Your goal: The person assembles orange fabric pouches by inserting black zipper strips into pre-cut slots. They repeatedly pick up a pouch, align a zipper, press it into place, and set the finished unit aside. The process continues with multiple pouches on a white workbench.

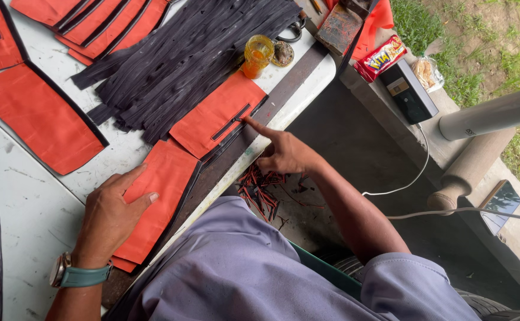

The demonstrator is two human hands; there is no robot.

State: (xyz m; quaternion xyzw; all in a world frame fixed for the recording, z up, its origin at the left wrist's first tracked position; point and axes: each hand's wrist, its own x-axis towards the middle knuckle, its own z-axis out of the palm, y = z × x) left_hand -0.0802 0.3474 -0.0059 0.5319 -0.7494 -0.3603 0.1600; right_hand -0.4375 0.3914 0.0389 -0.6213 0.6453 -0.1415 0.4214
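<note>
A white worktable (28, 196) stands in daylight. Right of the worktable runs a grey concrete ledge (450, 125); beyond the ledge lies green grass (474, 59).

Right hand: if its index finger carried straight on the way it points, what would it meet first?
The right hand points up-left; its fingertip already touches the orange fabric piece at its black slit strip. Further on, probably the pile of black strips.

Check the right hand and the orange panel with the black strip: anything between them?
Nothing visible. The right hand has its index fingertip already on the orange panel, at the end of its black strip. The left hand lies flat on a separate orange piece nearer the body.
</note>
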